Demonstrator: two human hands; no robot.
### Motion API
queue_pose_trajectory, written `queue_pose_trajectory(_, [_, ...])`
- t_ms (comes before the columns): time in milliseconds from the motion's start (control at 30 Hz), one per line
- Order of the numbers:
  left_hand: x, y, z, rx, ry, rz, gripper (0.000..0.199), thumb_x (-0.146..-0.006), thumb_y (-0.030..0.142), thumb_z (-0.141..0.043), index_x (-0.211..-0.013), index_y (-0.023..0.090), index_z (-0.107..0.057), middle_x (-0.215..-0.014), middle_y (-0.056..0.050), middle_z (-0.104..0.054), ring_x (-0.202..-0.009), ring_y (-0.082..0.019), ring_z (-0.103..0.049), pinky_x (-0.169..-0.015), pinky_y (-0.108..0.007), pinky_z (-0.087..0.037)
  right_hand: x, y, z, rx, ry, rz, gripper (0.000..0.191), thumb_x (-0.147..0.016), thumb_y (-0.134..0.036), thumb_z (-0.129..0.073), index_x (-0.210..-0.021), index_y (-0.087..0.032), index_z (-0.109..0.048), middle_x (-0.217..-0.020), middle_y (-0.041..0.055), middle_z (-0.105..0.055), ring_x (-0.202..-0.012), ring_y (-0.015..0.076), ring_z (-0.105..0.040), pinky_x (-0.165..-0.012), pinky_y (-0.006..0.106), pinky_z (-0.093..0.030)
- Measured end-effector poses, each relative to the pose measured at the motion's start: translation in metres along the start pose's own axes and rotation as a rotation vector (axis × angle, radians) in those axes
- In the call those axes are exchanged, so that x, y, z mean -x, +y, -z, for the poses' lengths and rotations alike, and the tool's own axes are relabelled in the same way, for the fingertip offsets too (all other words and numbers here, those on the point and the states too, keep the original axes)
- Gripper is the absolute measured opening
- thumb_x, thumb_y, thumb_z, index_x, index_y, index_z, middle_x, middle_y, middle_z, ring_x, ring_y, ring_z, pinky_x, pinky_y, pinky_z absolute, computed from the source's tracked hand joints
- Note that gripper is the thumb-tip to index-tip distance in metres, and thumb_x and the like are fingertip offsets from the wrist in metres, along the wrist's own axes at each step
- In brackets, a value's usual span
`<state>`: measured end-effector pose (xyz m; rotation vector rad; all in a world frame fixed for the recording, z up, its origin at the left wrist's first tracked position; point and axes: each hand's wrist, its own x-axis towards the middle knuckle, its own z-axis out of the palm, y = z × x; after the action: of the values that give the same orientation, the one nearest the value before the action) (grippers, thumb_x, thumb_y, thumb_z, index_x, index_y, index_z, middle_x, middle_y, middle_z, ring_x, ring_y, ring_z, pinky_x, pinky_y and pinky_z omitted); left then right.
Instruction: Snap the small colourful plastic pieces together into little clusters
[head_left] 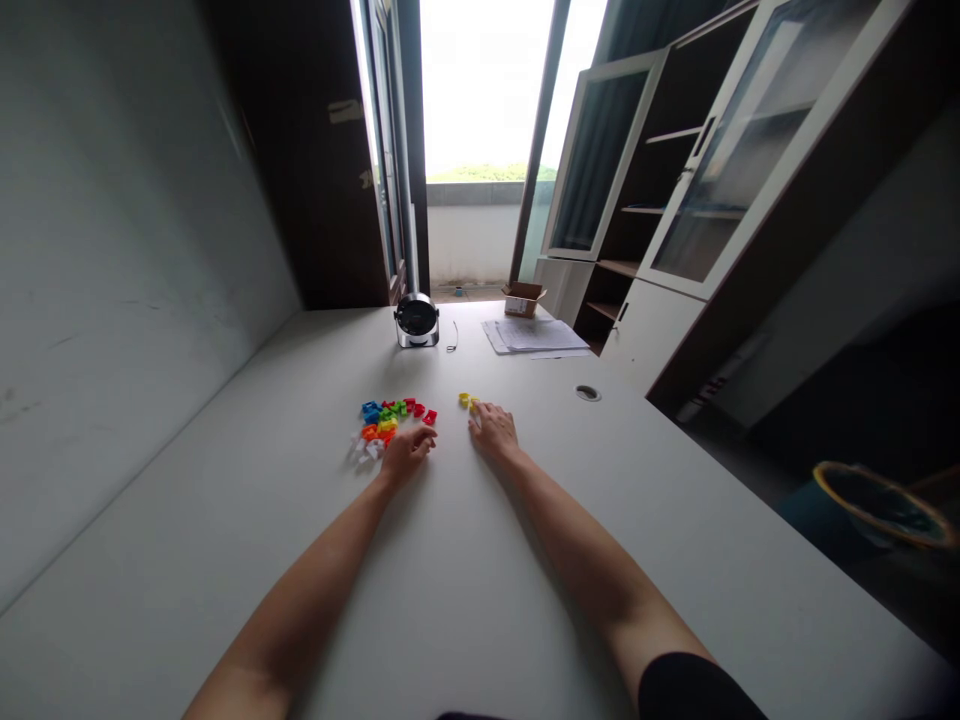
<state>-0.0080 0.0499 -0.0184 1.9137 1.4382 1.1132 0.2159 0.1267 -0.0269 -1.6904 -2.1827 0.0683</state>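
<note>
**Head view**

Left hand: It lies on the white surface. The grip is curled a little and looks narrow. I cannot tell if it holds anything. Its fingers are just beside the pile.

Right hand: It lies on the surface too, with the fingers pointing forward. I cannot tell if the grip holds anything. Its fingertips are at the yellow pieces, touching them or just beside them.

Pile: A small heap of plastic pieces sits to the left of the left hand's fingertips. The pieces are red, blue, green, orange, yellow and white.

Yellow pieces: Two or so small yellow pieces lie apart from the pile, between it and the right hand's fingers.

Far end of the surface: There is a small round fan, a thin wire, a stack of papers and an open cardboard box.

Right side: A cupboard with glass doors stands past the surface. A round bin sits low down.
</note>
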Motion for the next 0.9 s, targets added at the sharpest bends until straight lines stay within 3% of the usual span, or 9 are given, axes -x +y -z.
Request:
queue_pose_trajectory(367, [0.0,-0.001,-0.001,-0.034,0.0,0.006,0.021,-0.086,0.019,-0.05,-0.096,0.021,-0.069,-0.081,0.0,-0.073,-0.069,-0.012,-0.066,-0.067,-0.023,-0.05,-0.007,0.007,-0.011,-0.049,-0.009,0.019,0.049,-0.095,-0.033,-0.048,-0.143,-0.025,-0.042,-0.146,0.0067,-0.049,-0.133,0.0233,-0.043,-0.106,0.037,-0.031])
queue_pose_trajectory(633, [-0.001,-0.001,-0.001,-0.045,-0.005,0.006,0.021,-0.086,0.02,-0.051,-0.096,0.022,-0.069,-0.081,0.001,-0.073,-0.067,-0.012,-0.066,-0.067,-0.023,-0.05,-0.003,0.005,-0.002,-0.107,0.042,-0.015,0.033,-0.096,-0.031,-0.048,-0.127,-0.025,-0.056,-0.131,0.0062,-0.06,-0.115,0.0212,-0.055,-0.1,0.033,-0.037])
queue_pose_trajectory(900, [0.0,0.001,0.0,-0.03,-0.008,0.006,0.021,-0.086,0.021,-0.05,-0.096,0.022,-0.069,-0.082,0.001,-0.073,-0.071,-0.013,-0.067,-0.068,-0.023,-0.05,-0.004,0.004,-0.002,-0.102,-0.001,0.0,0.036,-0.093,-0.031,-0.051,-0.129,-0.028,-0.056,-0.136,0.0038,-0.056,-0.12,0.0206,-0.053,-0.105,0.034,-0.035])
